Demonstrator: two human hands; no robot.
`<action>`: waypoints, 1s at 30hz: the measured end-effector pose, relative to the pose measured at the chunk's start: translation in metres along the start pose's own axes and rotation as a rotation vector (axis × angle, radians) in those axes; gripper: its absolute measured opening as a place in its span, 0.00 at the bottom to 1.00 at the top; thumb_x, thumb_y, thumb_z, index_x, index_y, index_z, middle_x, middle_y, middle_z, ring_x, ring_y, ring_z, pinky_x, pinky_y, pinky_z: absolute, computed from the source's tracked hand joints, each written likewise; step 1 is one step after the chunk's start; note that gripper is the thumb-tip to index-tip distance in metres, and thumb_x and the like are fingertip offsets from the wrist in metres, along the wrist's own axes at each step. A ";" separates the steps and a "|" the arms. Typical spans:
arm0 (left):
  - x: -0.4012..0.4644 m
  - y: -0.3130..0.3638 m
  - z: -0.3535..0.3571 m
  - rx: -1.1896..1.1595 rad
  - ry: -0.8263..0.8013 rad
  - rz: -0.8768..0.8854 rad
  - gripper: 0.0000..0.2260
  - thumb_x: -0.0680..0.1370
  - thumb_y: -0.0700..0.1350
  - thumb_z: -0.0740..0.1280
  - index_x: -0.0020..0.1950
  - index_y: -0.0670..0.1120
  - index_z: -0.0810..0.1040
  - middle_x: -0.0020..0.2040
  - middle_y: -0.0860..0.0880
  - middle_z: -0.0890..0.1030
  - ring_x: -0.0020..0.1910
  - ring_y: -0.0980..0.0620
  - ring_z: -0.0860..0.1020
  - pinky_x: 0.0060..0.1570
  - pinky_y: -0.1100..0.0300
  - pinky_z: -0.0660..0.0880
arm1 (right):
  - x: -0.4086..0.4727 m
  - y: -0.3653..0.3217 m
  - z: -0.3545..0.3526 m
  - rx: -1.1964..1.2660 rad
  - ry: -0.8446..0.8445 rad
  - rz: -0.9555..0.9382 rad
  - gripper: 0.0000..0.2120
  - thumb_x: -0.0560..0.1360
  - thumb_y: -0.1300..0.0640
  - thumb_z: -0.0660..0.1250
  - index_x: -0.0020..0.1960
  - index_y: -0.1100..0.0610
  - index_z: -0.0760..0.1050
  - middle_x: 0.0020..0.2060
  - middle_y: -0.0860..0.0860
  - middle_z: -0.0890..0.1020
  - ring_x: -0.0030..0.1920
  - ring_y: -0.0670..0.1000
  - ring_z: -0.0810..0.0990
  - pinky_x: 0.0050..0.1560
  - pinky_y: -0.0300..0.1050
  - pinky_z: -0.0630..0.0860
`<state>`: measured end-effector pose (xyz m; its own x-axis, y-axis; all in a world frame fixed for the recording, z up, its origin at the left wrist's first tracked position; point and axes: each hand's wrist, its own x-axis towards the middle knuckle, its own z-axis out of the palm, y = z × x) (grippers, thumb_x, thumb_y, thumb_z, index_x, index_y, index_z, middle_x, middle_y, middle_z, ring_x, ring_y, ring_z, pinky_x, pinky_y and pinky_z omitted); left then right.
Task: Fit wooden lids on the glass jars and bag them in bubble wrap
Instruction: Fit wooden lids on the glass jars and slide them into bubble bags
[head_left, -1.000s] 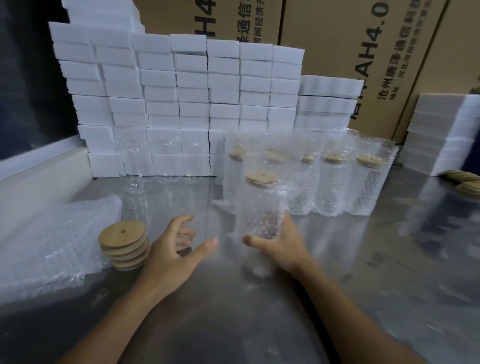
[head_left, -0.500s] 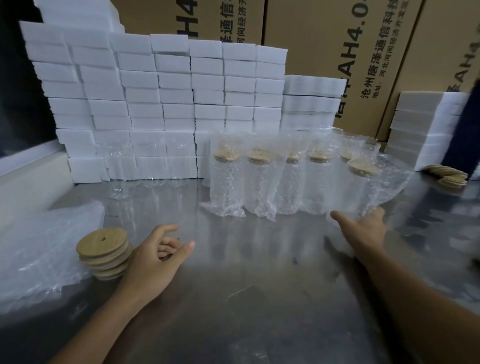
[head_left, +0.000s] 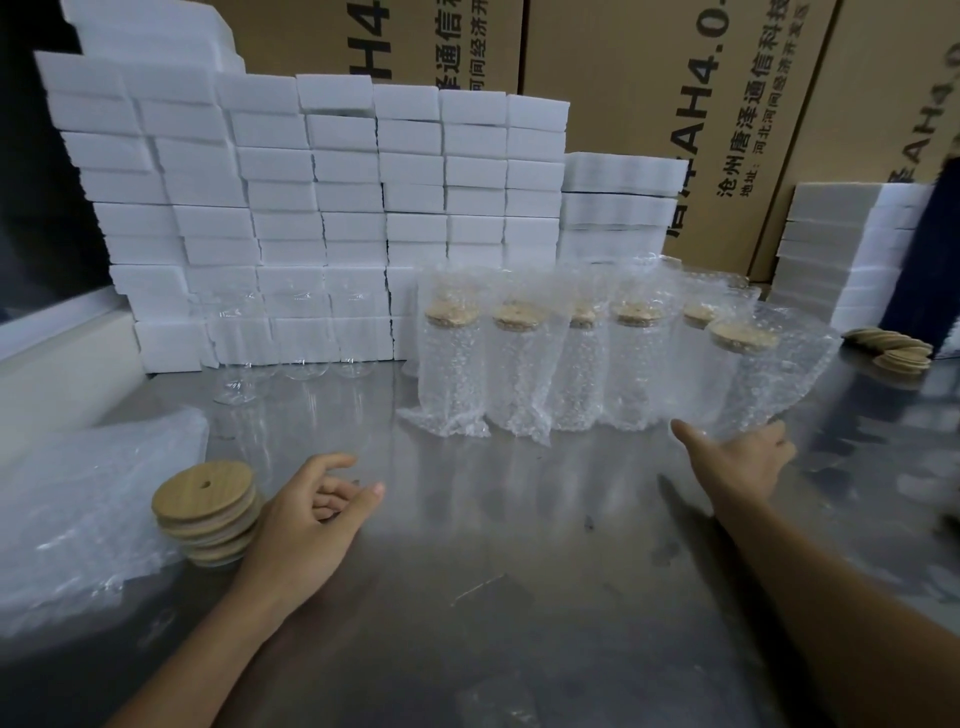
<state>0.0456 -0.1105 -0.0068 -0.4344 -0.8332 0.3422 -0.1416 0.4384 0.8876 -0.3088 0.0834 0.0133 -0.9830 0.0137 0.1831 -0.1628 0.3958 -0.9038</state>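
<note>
Dozens of white foam blocks (head_left: 311, 208) wall the steel table (head_left: 519, 597) at twelve o'clock, probably stock kept within reach. Before them stands a row of lidded glass jars in bubble-wrap bags (head_left: 535, 364), finished and parked. At two o'clock the right hand (head_left: 737, 460) grips the tilted bagged jar (head_left: 753, 374) by its base, seemingly adding it. At nine o'clock the left hand (head_left: 311, 519), fingers loosely spread and empty, rests beside the stacked round wooden lids (head_left: 208, 512); empty clear jars (head_left: 291, 332) wait at eleven.

head: worn on head, looks forward-down over table (head_left: 519, 597), close
facing: foam stacks (head_left: 311, 208), cartons (head_left: 649, 104)
</note>
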 end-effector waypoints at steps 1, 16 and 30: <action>0.001 0.000 0.001 0.001 0.009 -0.002 0.12 0.73 0.48 0.74 0.53 0.58 0.76 0.42 0.50 0.82 0.41 0.56 0.80 0.44 0.65 0.76 | -0.003 0.000 0.000 0.008 0.004 0.006 0.54 0.71 0.46 0.78 0.81 0.64 0.48 0.77 0.63 0.56 0.76 0.65 0.59 0.74 0.59 0.63; 0.006 0.001 0.008 0.060 0.079 -0.032 0.09 0.72 0.49 0.75 0.47 0.57 0.77 0.37 0.51 0.81 0.33 0.60 0.76 0.34 0.72 0.71 | -0.121 -0.039 0.043 -0.077 -0.155 -0.042 0.37 0.77 0.50 0.68 0.76 0.68 0.57 0.74 0.63 0.63 0.71 0.66 0.68 0.70 0.56 0.66; 0.006 0.003 0.009 -0.013 0.190 -0.068 0.07 0.76 0.42 0.71 0.40 0.52 0.79 0.32 0.52 0.81 0.31 0.59 0.79 0.35 0.62 0.73 | -0.235 -0.109 0.150 0.002 -0.687 -0.272 0.26 0.75 0.47 0.67 0.71 0.52 0.70 0.67 0.48 0.77 0.68 0.51 0.75 0.67 0.50 0.72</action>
<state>0.0345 -0.1108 -0.0047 -0.2482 -0.9101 0.3319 -0.1530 0.3752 0.9142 -0.0731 -0.1005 0.0108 -0.7395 -0.6628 0.1177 -0.4079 0.3020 -0.8616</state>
